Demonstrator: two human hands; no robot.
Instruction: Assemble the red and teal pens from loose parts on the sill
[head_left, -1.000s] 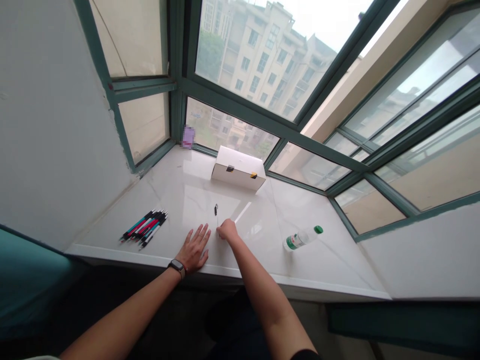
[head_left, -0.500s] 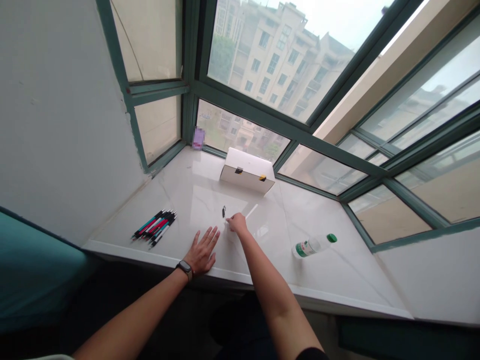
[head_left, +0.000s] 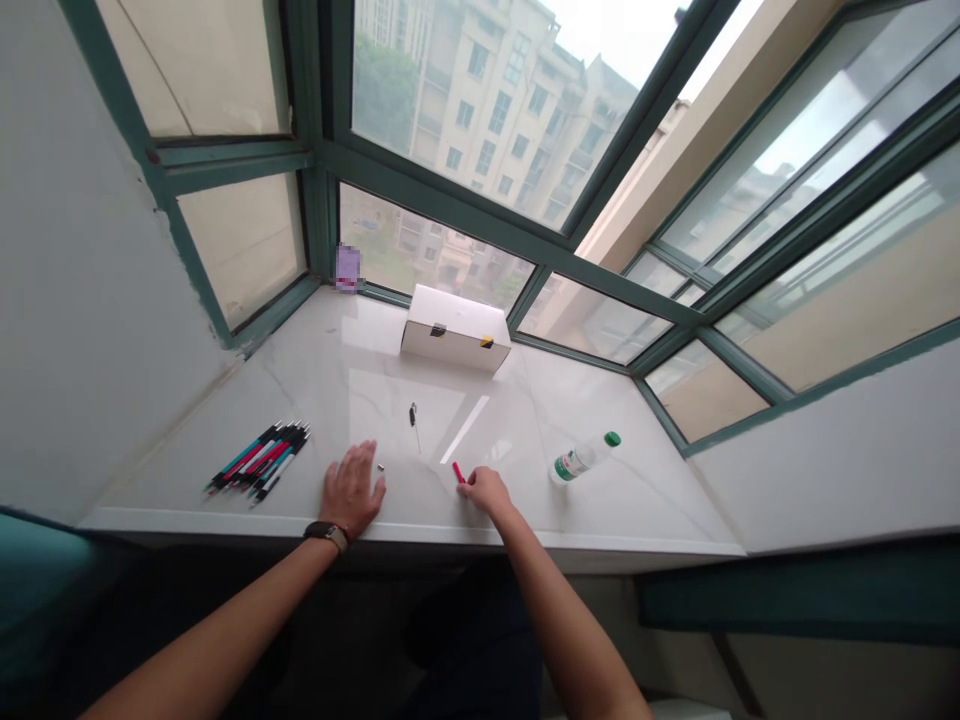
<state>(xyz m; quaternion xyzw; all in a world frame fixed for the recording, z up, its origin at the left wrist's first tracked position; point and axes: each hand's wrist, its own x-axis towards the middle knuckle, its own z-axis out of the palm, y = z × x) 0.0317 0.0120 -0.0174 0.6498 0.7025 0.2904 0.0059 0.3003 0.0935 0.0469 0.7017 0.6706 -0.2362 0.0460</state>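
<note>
My left hand [head_left: 349,490] lies flat on the white marble sill [head_left: 352,385], fingers spread, with a watch on the wrist. A tiny dark piece [head_left: 380,467] sits just off its fingertips. My right hand [head_left: 486,490] is closed in a pinch on a small red pen part [head_left: 457,472] that touches the sill. A thin pen refill with a black clip end [head_left: 413,419] lies farther back between the two hands, untouched.
A bundle of several pens [head_left: 259,461] lies at the left. A white box [head_left: 454,338] stands at the back by the window. A plastic bottle with a green cap [head_left: 581,459] lies on its side to the right. Green window frames surround the sill.
My right hand has left the refill, pulled back toward the front edge and to the right, and now pinches a red part. A small dark piece now lies by the left fingertips.
</note>
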